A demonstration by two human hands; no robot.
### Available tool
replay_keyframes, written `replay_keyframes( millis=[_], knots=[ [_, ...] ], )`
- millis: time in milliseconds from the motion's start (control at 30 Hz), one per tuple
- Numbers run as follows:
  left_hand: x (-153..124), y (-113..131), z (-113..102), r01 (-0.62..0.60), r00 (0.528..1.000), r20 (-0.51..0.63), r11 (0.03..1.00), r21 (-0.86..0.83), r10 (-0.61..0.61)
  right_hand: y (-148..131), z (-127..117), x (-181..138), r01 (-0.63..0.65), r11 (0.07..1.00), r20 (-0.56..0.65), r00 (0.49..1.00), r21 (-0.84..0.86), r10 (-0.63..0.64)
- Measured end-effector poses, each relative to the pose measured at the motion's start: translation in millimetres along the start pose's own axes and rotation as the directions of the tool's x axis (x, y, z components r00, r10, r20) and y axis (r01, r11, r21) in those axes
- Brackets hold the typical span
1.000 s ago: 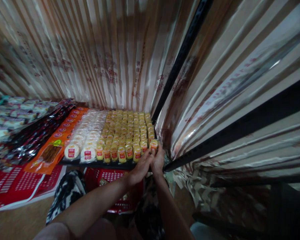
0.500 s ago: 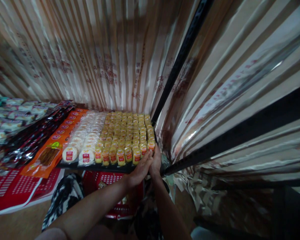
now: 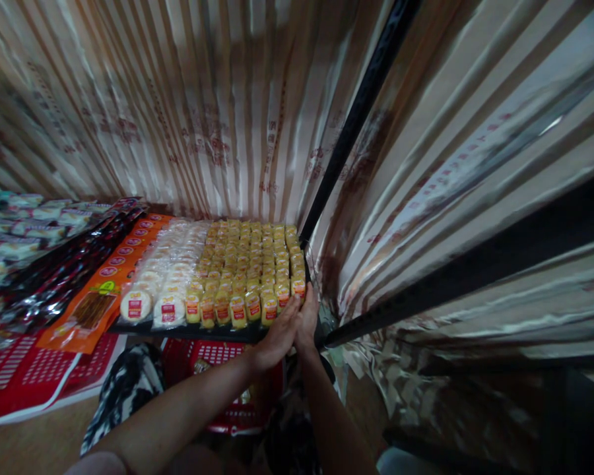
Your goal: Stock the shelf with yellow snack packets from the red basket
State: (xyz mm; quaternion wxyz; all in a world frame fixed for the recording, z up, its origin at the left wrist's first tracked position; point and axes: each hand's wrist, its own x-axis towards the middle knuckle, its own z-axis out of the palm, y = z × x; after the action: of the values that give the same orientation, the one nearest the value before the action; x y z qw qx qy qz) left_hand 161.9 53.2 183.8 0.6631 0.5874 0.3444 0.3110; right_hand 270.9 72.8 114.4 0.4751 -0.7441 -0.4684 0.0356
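Rows of small yellow wrapped snack cakes (image 3: 237, 310) with red labels stand upright on a black shelf (image 3: 188, 332). At the shelf's front right corner, my left hand (image 3: 280, 336) reaches in from the left, its fingers stretched out against the front of the rightmost rows. My right hand (image 3: 307, 323) is right beside it, fingers extended flat along the side of the last column. The hands touch or overlap at the fingers. Whether a small pack sits between the fingertips and the row is hidden. Left of the cakes are round white packaged crackers (image 3: 168, 310).
An orange snack packet (image 3: 86, 316) and dark shiny packets (image 3: 64, 264) lie farther left. Below the shelf are a red basket (image 3: 237, 419) and another red basket (image 3: 34, 376). Black posts (image 3: 356, 132) rise at the right, before draped plastic sheeting (image 3: 237, 99).
Both hands stay at the front right corner with almost the same pose. The whole view shifts very slightly; the packets have not visibly moved.
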Motion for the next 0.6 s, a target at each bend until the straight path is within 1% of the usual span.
replay_keyframes(
  millis=[100,167,300,467,600],
  knots=[
    [-1.1,-2.9,-1.1,-0.008,1.0,0.011,1.0,0.017,0.008,0.4,0.0,2.6,0.032,0.999,0.029,0.999,0.013,-0.032],
    [-2.4,-6.1,-1.4,-0.018,1.0,0.007,0.999,0.033,0.018,1.4,0.8,3.9,0.03,0.999,0.043,0.999,0.025,-0.031],
    [-8.9,-9.9,-1.0,-0.031,0.999,-0.019,0.998,0.062,0.032,2.0,1.7,3.2,-0.004,0.999,0.012,1.0,0.034,0.004],
    [-27.1,-6.5,-3.5,-0.02,0.998,-0.055,0.996,0.087,0.025,-5.0,0.2,0.8,-0.025,1.0,-0.009,1.0,0.013,0.025],
    [-42.8,-8.9,-6.6,-0.092,0.991,-0.089,0.99,0.106,0.102,-12.1,0.6,1.3,-0.076,0.997,0.02,0.997,0.009,0.076]
  ],
)
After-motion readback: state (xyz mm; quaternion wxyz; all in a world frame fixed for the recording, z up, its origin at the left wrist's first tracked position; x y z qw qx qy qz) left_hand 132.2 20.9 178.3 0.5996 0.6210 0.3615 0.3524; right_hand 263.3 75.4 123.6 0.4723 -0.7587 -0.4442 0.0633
